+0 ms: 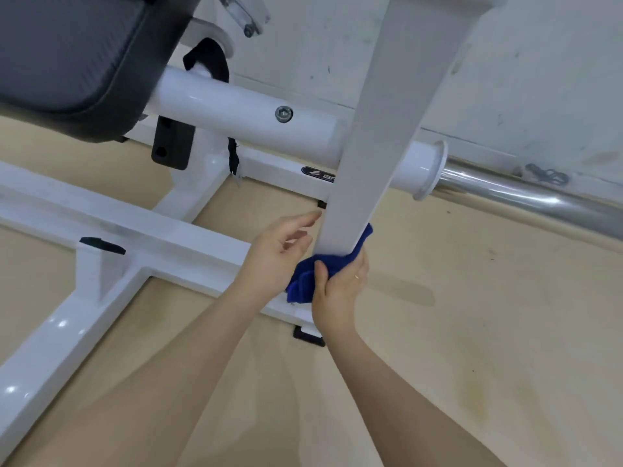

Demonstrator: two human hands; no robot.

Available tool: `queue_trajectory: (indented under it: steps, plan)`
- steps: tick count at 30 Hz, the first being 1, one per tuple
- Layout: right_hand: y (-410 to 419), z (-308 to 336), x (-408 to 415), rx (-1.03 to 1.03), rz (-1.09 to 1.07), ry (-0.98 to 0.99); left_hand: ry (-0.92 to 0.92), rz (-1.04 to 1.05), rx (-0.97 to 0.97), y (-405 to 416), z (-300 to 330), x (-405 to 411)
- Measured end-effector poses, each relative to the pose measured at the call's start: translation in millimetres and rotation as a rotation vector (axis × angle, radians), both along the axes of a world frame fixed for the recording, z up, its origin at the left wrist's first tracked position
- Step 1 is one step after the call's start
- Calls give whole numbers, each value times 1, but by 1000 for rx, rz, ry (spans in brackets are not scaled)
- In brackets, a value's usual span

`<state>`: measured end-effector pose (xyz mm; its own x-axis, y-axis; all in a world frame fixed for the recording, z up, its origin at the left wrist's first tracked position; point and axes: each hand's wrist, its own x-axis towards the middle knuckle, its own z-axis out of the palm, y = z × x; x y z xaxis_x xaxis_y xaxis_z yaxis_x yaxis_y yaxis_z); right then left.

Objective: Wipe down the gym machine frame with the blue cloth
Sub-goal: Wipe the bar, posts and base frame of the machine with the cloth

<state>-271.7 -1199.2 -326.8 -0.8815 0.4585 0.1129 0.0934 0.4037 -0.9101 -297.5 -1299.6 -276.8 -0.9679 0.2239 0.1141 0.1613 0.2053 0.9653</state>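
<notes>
A person's right hand (340,284) grips a bunched blue cloth (320,271) against the lower end of a white upright frame post (367,129), while the left hand (276,254), fingers loosely spread and holding nothing, hovers just beside the post; behind them, white base rails (161,237), a round white crossbar (242,112), a chrome bar (526,193) and a dark padded seat (77,52) above a tan floor (472,315)

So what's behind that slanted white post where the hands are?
Behind the slanted white post, the blue cloth wraps round its lower end, gripped by the right hand. A white tube crosses behind it higher up. The cloth's far side and the tube's joint are hidden.
</notes>
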Motion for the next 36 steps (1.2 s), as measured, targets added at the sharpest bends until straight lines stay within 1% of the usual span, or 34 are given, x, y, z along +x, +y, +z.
queue_trajectory:
  steps: [1, 2, 3, 4, 6, 8, 9, 11, 15, 16, 17, 19, 20, 22, 23, 24, 25, 27, 28, 29, 30, 31, 34, 36]
  plan:
    - [0, -11, 1, -21, 16, -66, -4, -25, -34, -1, -9, 0]
    - [3, -16, 1, -44, 37, -86, -3, -48, -63, -2, -16, 0]
    - [9, -15, 2, -60, 53, -64, -7, -62, -89, -3, -21, -1]
    - [13, -7, 4, -75, 69, -11, -18, -74, -99, -3, -24, -1]
    - [17, 13, 5, -149, 79, 159, -44, -126, -68, -2, -29, 0]
    - [19, 22, 4, -141, 87, 319, -31, -183, -5, 0, -32, 1]
    - [19, 15, 2, -126, 111, 337, -23, -179, -4, 0, -33, 2]
    - [20, -12, -1, -153, 181, 229, -33, -126, -13, 0, -32, 2]
    - [31, -68, -5, -315, 254, -170, -72, -126, 11, -2, -29, -2]
    - [31, -74, -3, -312, 266, -214, -82, -130, 19, -3, -29, -3]
    - [30, -77, -2, -270, 254, -206, -92, -129, 32, -2, -29, -4]
    - [27, -66, 0, -145, 191, -104, -90, -107, 52, -1, -32, -4]
    - [26, -54, 0, -121, 152, -28, -82, -90, 66, 0, -34, -5]
    - [27, -41, -2, -144, 102, 136, -66, -61, 103, 2, -37, -5]
    - [27, -39, -4, -136, 76, 177, -56, -48, 115, 2, -38, -6]
    - [26, -40, -6, -106, 57, 166, -48, -37, 114, 3, -39, -6]
    - [24, -47, -7, -59, 22, 109, -49, -27, 105, 3, -40, -5]
    - [17, -62, -7, -5, -40, -133, -86, -25, 93, 2, -39, -3]
    - [14, -64, -5, -38, -46, -240, -101, -36, 86, 1, -37, -1]
    - [13, -65, -4, -89, -38, -284, -103, -53, 77, 0, -36, 1]
    - [13, -63, -3, -115, -33, -249, -101, -74, 69, 0, -34, 2]
    - [14, -57, -2, -115, -48, -171, -105, -91, 65, 0, -33, 3]
    - [14, -19, -2, -86, -59, 120, -133, -95, 96, 0, -28, 7]
    - [10, 5, 0, -19, -74, 242, -142, -96, 102, 0, -23, 10]
